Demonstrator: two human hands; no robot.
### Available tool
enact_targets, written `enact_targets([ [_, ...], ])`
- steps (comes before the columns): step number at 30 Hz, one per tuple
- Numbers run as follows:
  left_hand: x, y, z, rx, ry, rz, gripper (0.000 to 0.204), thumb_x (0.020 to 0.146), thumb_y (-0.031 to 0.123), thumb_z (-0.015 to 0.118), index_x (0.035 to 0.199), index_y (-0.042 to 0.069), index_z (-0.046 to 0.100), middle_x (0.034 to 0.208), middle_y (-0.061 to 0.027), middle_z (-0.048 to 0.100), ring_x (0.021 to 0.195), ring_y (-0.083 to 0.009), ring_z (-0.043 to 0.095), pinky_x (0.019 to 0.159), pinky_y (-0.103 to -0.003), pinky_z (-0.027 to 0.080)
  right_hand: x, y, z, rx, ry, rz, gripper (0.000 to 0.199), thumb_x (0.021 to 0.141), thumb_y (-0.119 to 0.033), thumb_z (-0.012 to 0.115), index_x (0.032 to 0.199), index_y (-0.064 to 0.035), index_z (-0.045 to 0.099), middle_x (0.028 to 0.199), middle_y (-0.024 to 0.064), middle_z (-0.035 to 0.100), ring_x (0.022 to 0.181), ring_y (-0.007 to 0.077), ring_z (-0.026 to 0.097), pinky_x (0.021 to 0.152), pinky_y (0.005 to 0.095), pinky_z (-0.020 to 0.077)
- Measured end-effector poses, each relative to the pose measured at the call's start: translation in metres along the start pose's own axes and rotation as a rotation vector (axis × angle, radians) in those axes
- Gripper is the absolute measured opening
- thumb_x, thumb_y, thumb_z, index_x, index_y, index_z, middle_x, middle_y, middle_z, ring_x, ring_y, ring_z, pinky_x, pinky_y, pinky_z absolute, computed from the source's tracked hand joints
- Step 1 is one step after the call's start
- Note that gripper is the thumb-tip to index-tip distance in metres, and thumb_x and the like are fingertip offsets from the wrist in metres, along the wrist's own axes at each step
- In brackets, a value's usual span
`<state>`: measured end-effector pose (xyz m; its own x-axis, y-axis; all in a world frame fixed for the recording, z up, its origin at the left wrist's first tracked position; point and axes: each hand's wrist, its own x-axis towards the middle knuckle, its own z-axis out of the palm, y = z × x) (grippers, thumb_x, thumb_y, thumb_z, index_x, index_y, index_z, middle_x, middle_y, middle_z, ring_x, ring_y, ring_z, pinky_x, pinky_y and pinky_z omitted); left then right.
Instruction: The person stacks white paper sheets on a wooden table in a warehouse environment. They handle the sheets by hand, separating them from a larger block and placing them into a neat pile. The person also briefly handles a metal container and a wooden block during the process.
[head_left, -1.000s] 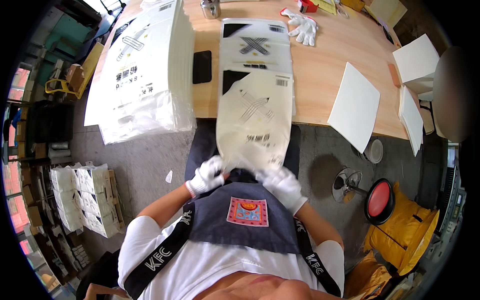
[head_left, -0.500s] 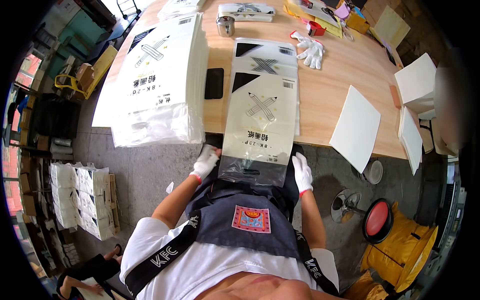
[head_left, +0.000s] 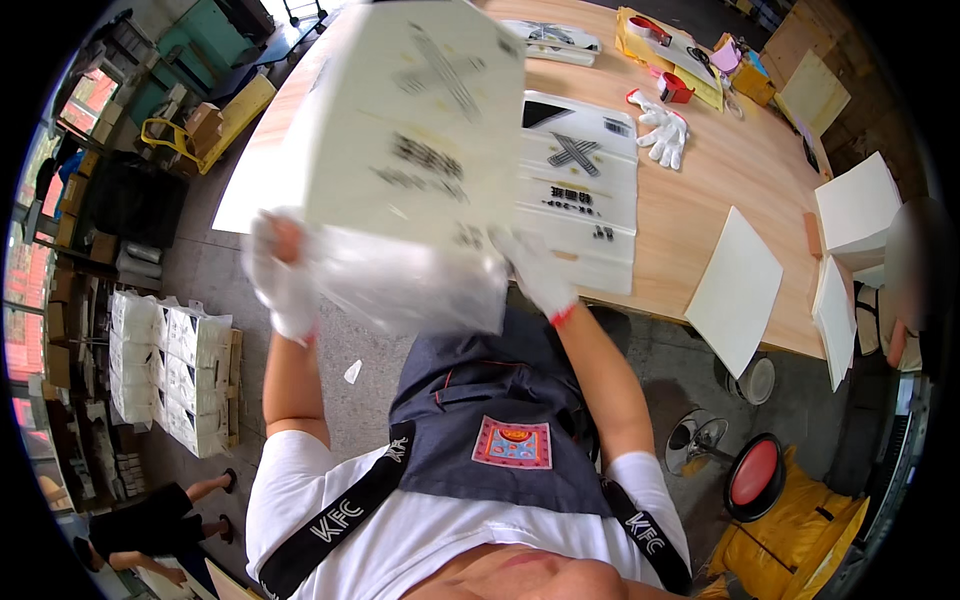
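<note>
Packet (head_left: 417, 165) of pale sheets in a clear bag is over the near left part of the bench (head_left: 685, 225), blurred, its far end running out of view and its loose plastic mouth toward me. I take the step in hand to be laying this one down on the left — the next move, as I judge it, calls for squaring its edges and smoothing the slack plastic before I let it go. What lies beneath is mostly covered; only a white edge (head_left: 262, 165) shows at left.

My left hand (head_left: 275, 275) is at the packet's near left edge, thumb side toward it, forearm nearly straight up from the elbow. My right hand (head_left: 535, 275) is at the near right corner, fingertips against the packet, the forearm slanting in from the near right. Both gloves are smeared by blur, so I cannot tell whether either is clamped on the plastic or merely pressed to it. Just right of this packet a second bag (head_left: 580, 190) lies flat — it looks the likely one to reach for afterwards.
</note>
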<state>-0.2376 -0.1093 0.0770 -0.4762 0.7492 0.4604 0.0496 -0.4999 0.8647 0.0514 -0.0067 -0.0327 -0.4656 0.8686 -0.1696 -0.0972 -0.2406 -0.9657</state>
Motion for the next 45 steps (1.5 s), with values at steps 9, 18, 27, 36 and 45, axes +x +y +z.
enact_targets([
  [9,0.036,-0.122,-0.133,0.678,0.258,-0.190,0.033,0.102,0.033,0.056,0.113,0.003,0.061,0.104,-0.0055,0.063,0.095,-0.0180,0.058,0.088,-0.033,0.047,0.060,-0.046,0.062,-0.850,0.076,-0.154,0.082,0.083,-0.077,0.055,0.069,0.0035,0.067,0.069,0.0211,0.068,0.063,0.0285,0.070,0.060,0.0411,0.0513],
  [18,-0.177,-0.225,0.038,0.520,-0.501,-0.396,0.009,0.090,0.009,0.066,0.098,0.007,0.068,0.088,-0.0097,0.064,0.085,-0.0206,0.064,0.078,-0.035,0.052,-0.058,0.091,-0.002,-0.539,-0.263,0.516,0.048,0.095,-0.049,0.057,0.097,-0.0026,0.069,0.081,0.0084,0.073,0.067,0.0160,0.068,0.064,0.0308,0.0536],
  [27,-0.087,-0.282,0.243,0.941,-1.131,-0.100,0.025,0.079,0.030,0.076,0.096,0.012,0.070,0.104,-0.0118,0.070,0.093,-0.0323,0.066,0.077,-0.046,0.051,-0.136,0.116,-0.051,-0.312,0.116,0.502,0.039,0.098,-0.042,0.060,0.097,-0.0038,0.069,0.080,0.0043,0.070,0.066,0.0105,0.064,0.063,0.0259,0.0520],
  [36,-0.057,-0.262,0.250,0.669,-1.161,-0.190,0.025,0.092,0.026,0.054,0.090,0.010,0.073,0.100,-0.0154,0.071,0.092,-0.0341,0.067,0.082,-0.042,0.050,-0.103,0.109,-0.100,0.158,0.241,0.227,0.036,0.099,-0.037,0.061,0.100,-0.0010,0.067,0.084,0.0061,0.071,0.067,0.0139,0.066,0.061,0.0272,0.0540],
  [45,-0.038,-0.227,0.267,0.504,-0.759,-0.173,0.021,0.097,0.020,0.055,0.112,0.009,0.065,0.095,-0.0115,0.068,0.081,-0.0253,0.065,0.073,-0.035,0.051,0.031,0.115,-0.149,-0.357,0.649,0.206,0.063,0.095,-0.054,0.055,0.136,-0.0068,0.055,0.110,0.0249,0.070,0.100,0.0381,0.067,0.086,0.0475,0.0525],
])
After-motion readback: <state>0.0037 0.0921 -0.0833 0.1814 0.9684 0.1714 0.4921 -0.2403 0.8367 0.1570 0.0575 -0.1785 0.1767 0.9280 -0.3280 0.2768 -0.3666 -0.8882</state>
